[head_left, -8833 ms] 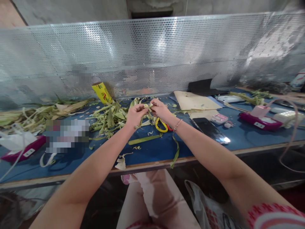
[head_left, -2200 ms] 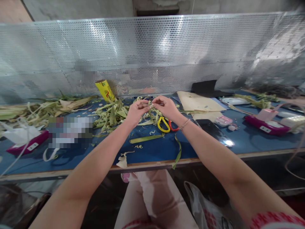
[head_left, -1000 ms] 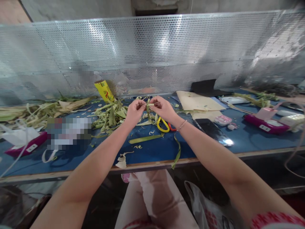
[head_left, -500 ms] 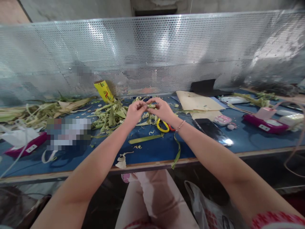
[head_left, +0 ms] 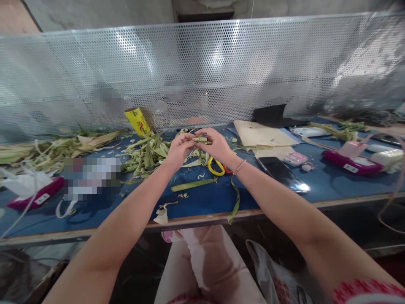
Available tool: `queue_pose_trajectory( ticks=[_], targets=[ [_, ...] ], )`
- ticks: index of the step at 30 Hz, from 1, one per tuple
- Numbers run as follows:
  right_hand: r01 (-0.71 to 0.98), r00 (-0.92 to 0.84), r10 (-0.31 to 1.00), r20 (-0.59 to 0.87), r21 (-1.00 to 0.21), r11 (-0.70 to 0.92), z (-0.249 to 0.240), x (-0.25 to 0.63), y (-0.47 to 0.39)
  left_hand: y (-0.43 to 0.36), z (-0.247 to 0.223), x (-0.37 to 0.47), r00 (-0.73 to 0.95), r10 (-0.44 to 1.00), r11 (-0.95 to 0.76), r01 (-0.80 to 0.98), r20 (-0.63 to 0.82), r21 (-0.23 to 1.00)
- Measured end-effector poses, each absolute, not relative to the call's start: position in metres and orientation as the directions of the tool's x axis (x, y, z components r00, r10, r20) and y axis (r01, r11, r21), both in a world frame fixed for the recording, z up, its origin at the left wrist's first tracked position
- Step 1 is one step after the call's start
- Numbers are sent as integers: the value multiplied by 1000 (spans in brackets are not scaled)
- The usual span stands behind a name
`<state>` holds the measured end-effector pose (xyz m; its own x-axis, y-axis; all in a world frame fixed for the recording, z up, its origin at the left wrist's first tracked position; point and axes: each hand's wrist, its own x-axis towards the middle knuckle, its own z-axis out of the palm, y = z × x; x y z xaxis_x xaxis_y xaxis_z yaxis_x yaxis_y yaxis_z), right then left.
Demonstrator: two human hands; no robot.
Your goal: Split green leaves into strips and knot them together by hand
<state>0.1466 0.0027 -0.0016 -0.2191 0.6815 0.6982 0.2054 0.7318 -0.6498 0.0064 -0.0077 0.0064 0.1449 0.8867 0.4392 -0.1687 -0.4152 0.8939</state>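
Note:
Together, the fingertips of my left hand (head_left: 179,151) and my right hand (head_left: 217,147) pinch a small pale-green piece of corn husk (head_left: 200,139) above the table. Both hands are closed around it, and the fingers partly cover it. Just left of my left hand lies a heap of short, curled husk pieces (head_left: 148,154). Scissors with yellow and red handles (head_left: 216,167) rest under my right wrist, their blades mostly out of sight. A flat green husk strip (head_left: 193,184) lies in front of the hands, and a narrower strip (head_left: 234,202) hangs over the table edge.
Long husks (head_left: 79,145) spread over the left of the blue table (head_left: 196,207). A yellow box (head_left: 138,121) leans near the perforated metal screen (head_left: 218,67). To the right are brown paper (head_left: 262,135), a black phone (head_left: 281,174) and a purple power strip (head_left: 352,164) with cables.
Both hands stay in nearly the same place. The fingers have shifted slightly, and more of the pale husk piece shows between them.

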Motion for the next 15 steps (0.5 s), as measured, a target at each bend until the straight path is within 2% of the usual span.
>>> queue_pose_trajectory(
  ticks=[6,8,10,12,15],
  targets=[
    [145,-154,718,678,-704,696,-1,149,5,-11,6,9,110,946,-262,-285,304,922],
    [135,-135,726,675,-713,688,-2,149,6,-9,4,8,122,945,-263,-271,304,926],
    [117,-133,728,673,-719,685,-3,148,8,-7,2,6,102,924,-349,-176,370,920],
    [91,-139,729,670,-725,683,-4,147,9,-5,2,4,37,862,-506,18,505,862],
    [66,-159,737,657,-738,672,-5,146,11,-6,5,0,27,653,-714,356,757,603]
  ],
)
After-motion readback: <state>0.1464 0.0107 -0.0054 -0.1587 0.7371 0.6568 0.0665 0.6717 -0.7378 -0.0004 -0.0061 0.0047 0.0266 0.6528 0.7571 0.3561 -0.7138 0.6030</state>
